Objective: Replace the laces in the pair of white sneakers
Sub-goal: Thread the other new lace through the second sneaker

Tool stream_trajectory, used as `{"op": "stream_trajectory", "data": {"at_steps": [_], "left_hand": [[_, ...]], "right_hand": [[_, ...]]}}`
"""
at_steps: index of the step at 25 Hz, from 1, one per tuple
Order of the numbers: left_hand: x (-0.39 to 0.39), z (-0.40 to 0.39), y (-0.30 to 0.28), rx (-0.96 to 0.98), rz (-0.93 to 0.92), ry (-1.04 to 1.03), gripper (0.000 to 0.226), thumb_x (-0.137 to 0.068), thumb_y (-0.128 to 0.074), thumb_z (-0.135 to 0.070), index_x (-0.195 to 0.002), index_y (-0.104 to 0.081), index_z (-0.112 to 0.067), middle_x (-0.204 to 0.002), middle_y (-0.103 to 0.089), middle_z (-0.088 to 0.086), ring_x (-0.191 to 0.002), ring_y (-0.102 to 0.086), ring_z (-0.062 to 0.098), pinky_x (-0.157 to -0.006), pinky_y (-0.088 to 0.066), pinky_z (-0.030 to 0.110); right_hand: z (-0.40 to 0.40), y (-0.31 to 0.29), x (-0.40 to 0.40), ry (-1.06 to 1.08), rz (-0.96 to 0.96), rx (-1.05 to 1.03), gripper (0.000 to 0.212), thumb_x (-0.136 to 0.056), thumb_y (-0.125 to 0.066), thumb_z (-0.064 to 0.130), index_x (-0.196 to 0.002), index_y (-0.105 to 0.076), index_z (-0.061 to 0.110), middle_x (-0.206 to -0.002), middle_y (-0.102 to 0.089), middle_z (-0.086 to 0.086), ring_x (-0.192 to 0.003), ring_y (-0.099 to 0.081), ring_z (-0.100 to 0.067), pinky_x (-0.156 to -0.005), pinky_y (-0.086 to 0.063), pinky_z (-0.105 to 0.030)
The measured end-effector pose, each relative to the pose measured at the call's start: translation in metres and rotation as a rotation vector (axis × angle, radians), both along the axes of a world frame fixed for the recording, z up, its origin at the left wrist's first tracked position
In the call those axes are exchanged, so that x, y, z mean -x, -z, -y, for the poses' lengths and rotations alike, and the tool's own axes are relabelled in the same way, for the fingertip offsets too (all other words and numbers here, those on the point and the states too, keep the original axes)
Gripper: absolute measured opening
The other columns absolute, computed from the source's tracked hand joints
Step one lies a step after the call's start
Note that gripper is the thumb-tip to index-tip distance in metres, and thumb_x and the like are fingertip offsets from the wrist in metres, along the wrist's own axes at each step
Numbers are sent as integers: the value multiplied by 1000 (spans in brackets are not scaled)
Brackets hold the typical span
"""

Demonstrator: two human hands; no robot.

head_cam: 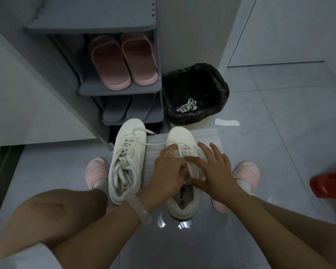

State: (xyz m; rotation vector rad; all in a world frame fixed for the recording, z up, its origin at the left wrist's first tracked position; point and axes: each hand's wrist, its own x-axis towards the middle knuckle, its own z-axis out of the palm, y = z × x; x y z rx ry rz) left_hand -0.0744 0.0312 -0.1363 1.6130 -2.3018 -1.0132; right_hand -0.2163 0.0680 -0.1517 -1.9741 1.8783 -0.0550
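White leather describes both sneakers standing side by side on the grey tiled floor (pixel 279 133), toes toward the grey shoe rack (pixel 120 88). The left-hand white sneaker (pixel 126 162) is fully laced, ends loose. Both hands work over the right-hand white sneaker (pixel 182 191). The left hand (pixel 169 169) has fingers curled, pinching the flat white lace (pixel 157 144) at the eyelets. The right hand (pixel 211 167) lies spread, fingers straight, pressing the tongue and lace flat. Judged step: threading the upper eyelets. Keep the lace untwisted, draw both ends to equal length, and hold the tongue centred while tensioning. Discarded white laces (pixel 187 107) lie in the black-lined waste bin (pixel 221 88).
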Motion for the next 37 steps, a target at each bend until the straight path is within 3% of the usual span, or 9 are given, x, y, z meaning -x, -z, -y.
{"op": "stream_trajectory", "data": {"at_steps": [6,9,11,14,18,25,30,33,37], "left_hand": [[-50,47,-89,-604,-1257,-734,26,-95,-37,-6,-72,-49,-10,-81,-66,8,-75,-68,15,-78,-58,31],[-50,41,-74,-487,-608,-605,25,-93,-36,-8,-71,-47,-7,-63,-55,3,-42,-49,11,-51,-49,26],[-39,24,-41,-232,-18,-143,15,-95,-42,-20,-91,-53,-11,-84,-60,3,-65,-56,15,-62,-46,31],[-38,5,-10,-159,291,199,33,-93,-46,-42,-113,-48,-15,-105,-60,5,-93,-58,21,-75,-44,31],[-36,11,-23,-94,219,221,28,-94,-49,-32,-92,-64,-9,-89,-65,4,-86,-61,18,-72,-41,27],[-67,37,-93,-546,-138,245,22,-87,-61,-27,-66,-65,-19,-51,-45,-7,-44,-40,1,-47,-37,11],[-61,35,-51,-302,275,345,12,-90,-56,-27,-85,-63,-17,-70,-48,-16,-65,-49,0,-52,-34,8],[-55,32,-42,-222,188,252,8,-90,-56,-27,-93,-59,-21,-75,-48,-16,-73,-46,0,-63,-36,15],[-41,19,-31,-154,119,266,41,-92,-51,-31,-133,-45,-34,-89,-59,-4,-92,-59,14,-83,-47,30]], "right_hand": [[4,-4,-5,33,61,-166,62,-83,-58,51,-139,-31,44,-157,3,8,-145,11,-23,-117,0,-52],[3,0,-8,75,222,-178,77,-83,-64,41,-145,-19,38,-155,-14,7,-144,-13,-20,-116,-12,-51],[4,2,-7,160,405,-194,98,-78,-71,34,-148,-2,33,-150,-27,6,-137,-31,-17,-112,-27,-47],[6,4,-2,227,503,-227,107,-74,-76,32,-149,0,25,-148,-32,5,-134,-36,-15,-110,-32,-37],[4,6,-4,118,310,-205,85,-79,-69,38,-147,-20,21,-152,-24,5,-136,-30,-13,-111,-31,-37],[7,5,-5,135,266,-270,82,-81,-66,41,-146,-21,19,-154,-20,5,-138,-27,-15,-112,-30,-41],[10,-10,-5,291,423,-195,50,-83,-65,39,-125,-50,17,-128,-48,1,-114,-49,-13,-87,-39,-15],[11,-15,-8,305,381,-67,13,-85,-65,29,-85,-57,20,-88,-53,5,-75,-48,-4,-61,-37,-7],[11,-11,-12,388,507,-129,9,-87,-60,13,-82,-66,10,-72,-54,8,-64,-48,-2,-54,-39,-4]]}}
